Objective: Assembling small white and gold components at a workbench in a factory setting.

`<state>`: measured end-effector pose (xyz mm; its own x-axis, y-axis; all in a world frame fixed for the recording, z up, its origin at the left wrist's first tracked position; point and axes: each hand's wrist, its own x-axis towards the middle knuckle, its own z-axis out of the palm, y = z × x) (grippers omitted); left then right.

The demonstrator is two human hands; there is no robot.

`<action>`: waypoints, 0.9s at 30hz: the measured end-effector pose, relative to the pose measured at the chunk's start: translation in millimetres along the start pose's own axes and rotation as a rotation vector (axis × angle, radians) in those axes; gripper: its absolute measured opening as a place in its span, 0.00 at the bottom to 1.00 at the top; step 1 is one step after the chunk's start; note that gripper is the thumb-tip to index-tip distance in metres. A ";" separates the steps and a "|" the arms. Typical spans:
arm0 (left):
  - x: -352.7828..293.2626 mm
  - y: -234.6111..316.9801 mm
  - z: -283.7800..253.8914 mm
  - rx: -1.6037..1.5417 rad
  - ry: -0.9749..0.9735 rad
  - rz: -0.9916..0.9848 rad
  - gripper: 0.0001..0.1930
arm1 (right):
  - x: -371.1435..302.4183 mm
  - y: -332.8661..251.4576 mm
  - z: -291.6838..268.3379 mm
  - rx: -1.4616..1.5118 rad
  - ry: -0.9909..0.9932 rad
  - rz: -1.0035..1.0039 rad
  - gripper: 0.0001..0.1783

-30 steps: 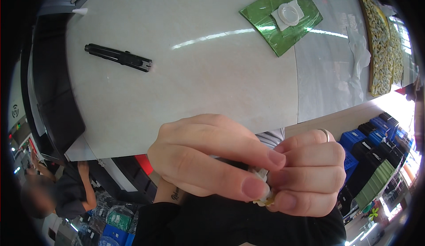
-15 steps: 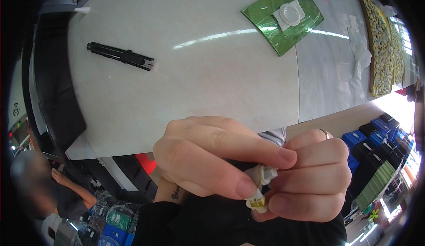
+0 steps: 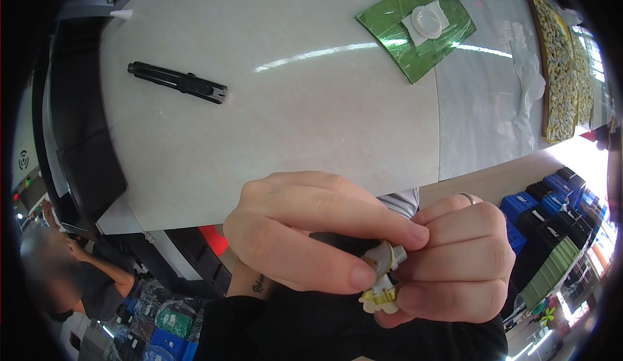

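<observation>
Close to my body, past the table's near edge, both of my hands meet around a small white plastic part with gold-yellow bands (image 3: 380, 294). My left hand (image 3: 305, 224) reaches in from the left, its thumb and a finger pinching the upper, rounded end of the part. Curled up on the other side, my right hand (image 3: 461, 263) grips the part's lower end between thumb and fingers; a ring sits on one finger. The fingers cover some of the part, so its full shape is hidden.
On the pale table (image 3: 292, 121) lies a black elongated tool (image 3: 178, 83). A green wrapped pack (image 3: 415, 56) with a white round piece (image 3: 427, 22) is farther right, near a tray of many small parts (image 3: 559, 75). Blue crates (image 3: 519, 205) stand right; a co-worker (image 3: 84, 276) is at left.
The small part has turned slightly between my fingers, showing more of its rounded face and yellow scalloped end. My left fingertips have shifted a little. The co-worker's arm has moved.
</observation>
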<state>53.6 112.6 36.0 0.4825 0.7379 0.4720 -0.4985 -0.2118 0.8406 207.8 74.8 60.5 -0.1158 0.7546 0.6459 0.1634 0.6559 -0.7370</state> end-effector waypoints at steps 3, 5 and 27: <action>-3.7 -1.6 -2.0 0.039 -0.008 -0.049 0.13 | -6.0 8.2 0.7 0.018 -0.025 -0.007 0.16; -3.6 -1.5 -1.1 0.057 -0.010 -0.086 0.13 | -5.8 10.6 0.0 0.006 -0.031 -0.002 0.16; 48.0 90.8 -81.9 1.636 0.549 -0.098 0.08 | -33.2 23.7 -62.7 -0.386 0.299 0.008 0.14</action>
<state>-27.5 181.3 113.2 0.0079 0.8281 0.5606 0.8730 -0.2791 0.4000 276.9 64.1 34.1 0.1637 0.6838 0.7111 0.5211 0.5521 -0.6509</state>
